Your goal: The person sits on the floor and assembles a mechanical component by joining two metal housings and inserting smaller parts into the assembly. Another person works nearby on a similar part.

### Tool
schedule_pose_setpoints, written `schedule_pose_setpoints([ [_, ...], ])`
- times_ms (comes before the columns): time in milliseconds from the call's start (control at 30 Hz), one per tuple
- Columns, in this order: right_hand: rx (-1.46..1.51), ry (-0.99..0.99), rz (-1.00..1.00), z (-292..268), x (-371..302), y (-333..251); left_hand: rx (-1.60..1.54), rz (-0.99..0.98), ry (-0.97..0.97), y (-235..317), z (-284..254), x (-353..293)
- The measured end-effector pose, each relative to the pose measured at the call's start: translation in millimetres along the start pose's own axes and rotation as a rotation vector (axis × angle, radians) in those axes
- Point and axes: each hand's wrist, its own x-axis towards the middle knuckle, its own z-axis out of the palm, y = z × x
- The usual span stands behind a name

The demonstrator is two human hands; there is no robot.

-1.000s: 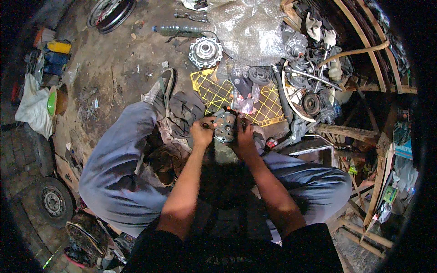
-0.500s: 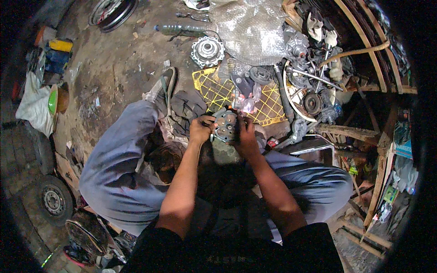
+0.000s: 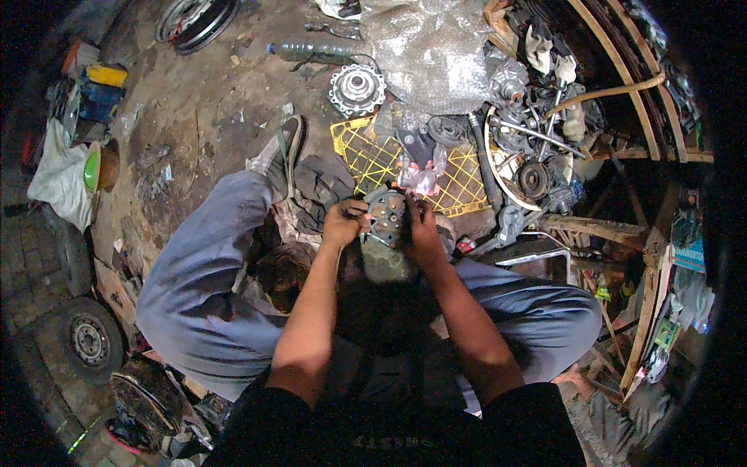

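Note:
Between both hands is a round grey metal part [image 3: 387,215] with several holes in its face. My left hand [image 3: 345,222] is closed on its left edge, the thumb and fingers pinching the rim. My right hand [image 3: 424,232] is wrapped round the right edge, with its fingertips in shadow. Below the part, between my legs, a grey block-like surface [image 3: 387,263] shows; I cannot tell whether the part rests on it. Just beyond the hands lies a yellow plastic grid [image 3: 359,154], partly covered by a dark cloth or bag and small plastic packets [image 3: 420,179].
A silver wheel hub [image 3: 356,89] and a plastic bottle [image 3: 315,52] lie farther ahead, next to bubble wrap [image 3: 436,58]. Mixed metal parts [image 3: 537,148] pile up at the right beside a wooden frame [image 3: 650,311]. Another person's bare limb [image 3: 574,381] shows at lower right.
My hands keep hold of the round part, its face turned or tilted slightly. At lower right, another person's bare limb and grey clothing have come into view.

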Motion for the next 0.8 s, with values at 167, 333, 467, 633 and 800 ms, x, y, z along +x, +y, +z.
schedule_pose_setpoints([
  [167,-0.014,-0.015,-0.007,-2,2,-1,-0.111,-0.043,-0.078,5,-8,-2],
  [333,-0.027,-0.044,0.015,-2,3,0,-0.012,-0.066,-0.041,12,-3,-4],
  [467,-0.050,-0.091,0.040,-6,5,-4,0.024,-0.070,-0.075,7,-6,0],
  [633,-0.101,-0.099,0.020,-11,5,-15,-0.025,-0.124,-0.077,8,-6,0],
  [800,-0.131,-0.068,0.038,-7,5,-16,0.051,-0.128,-0.050,26,3,-8],
])
